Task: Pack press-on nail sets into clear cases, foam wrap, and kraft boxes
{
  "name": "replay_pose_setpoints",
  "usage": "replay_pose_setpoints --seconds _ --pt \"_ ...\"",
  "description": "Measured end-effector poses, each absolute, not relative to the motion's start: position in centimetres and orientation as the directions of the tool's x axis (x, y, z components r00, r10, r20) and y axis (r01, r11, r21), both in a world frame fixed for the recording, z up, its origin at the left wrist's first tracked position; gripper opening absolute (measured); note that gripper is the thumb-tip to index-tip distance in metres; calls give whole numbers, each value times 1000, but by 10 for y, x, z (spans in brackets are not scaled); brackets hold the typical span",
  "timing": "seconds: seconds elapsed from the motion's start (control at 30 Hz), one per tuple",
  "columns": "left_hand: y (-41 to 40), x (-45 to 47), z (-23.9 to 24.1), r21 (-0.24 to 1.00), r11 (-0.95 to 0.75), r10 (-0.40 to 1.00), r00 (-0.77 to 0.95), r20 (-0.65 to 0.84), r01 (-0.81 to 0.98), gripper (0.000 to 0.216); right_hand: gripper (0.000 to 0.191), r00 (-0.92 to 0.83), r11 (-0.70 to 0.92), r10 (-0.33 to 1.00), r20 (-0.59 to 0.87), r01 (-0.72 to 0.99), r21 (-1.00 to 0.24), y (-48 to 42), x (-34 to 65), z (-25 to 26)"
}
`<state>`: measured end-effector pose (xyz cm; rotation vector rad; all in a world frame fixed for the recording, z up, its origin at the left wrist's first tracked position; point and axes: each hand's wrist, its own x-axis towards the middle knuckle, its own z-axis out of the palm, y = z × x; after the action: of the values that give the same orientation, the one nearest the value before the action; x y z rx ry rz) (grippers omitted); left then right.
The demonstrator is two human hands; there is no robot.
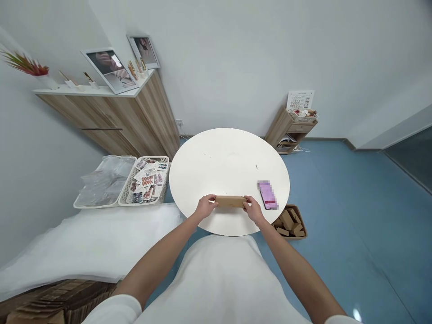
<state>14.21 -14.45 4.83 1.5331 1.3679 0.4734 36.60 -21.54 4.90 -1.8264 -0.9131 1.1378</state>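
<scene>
Between my two hands is a small brown cardboard box [231, 201], long and narrow, over the near part of the round white table [222, 157]. My left hand [206, 206] grips its left end, fingers on top and thumb at the front. On the right end, my right hand [253, 209] holds it the same way. The box looks closed from this side. A phone [268, 195] with a purple, blurred screen lies on the table to the right of my right hand.
An open carton [304, 224] of small brown boxes stands on the floor at right. Left are a white basket [165, 182] of patterned cards, a tray of clear plastic bags [104, 182], white sheeting [101, 243] and stacked flat cardboard [60, 301]. A wooden cabinet [158, 112] stands behind.
</scene>
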Motion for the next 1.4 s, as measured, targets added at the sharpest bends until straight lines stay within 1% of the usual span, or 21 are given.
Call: replay_pose_setpoints --seconds 0.1,0.2,0.33,0.43,0.53,0.63,0.73,0.93,1.07,1.23,1.4 --pt "-159 147 40 848 85 925 274 -262 523 25 34 382 -405 874 -302 227 -886 -228 364 44" --pt "-172 154 35 856 100 929 259 -263 508 22 34 397 -416 861 -318 191 -889 -238 365 39" --pt "-182 165 33 871 169 926 229 -300 461 20 27 396 -452 847 -355 184 -873 -244 370 33" --pt "-184 171 30 857 229 928 162 -335 462 34 29 389 -460 847 -361 197 -866 -244 373 30" --pt "-187 176 23 803 290 915 94 -392 520 53 40 378 -475 845 -379 202 -857 -242 375 27" --pt "-192 178 14 750 339 894 53 -445 568 62 51 354 -511 838 -414 246 -824 -240 376 23" --pt "-197 178 9 712 364 882 24 -471 600 58 54 310 -521 847 -433 313 -794 -239 380 18" --pt "-201 183 11 685 406 875 -41 -482 606 45 51 161 -486 872 -463 399 -778 -232 395 11" --pt "-206 186 13 685 419 883 -93 -460 596 45 56 92 -490 862 -498 399 -775 -229 401 8" --pt "-213 184 17 684 498 859 -196 -473 533 52 64 100 -533 836 -539 380 -756 -227 406 12" --pt "-211 185 21 726 510 856 -193 -479 461 50 66 18 -544 817 -576 356 -760 -220 410 22"
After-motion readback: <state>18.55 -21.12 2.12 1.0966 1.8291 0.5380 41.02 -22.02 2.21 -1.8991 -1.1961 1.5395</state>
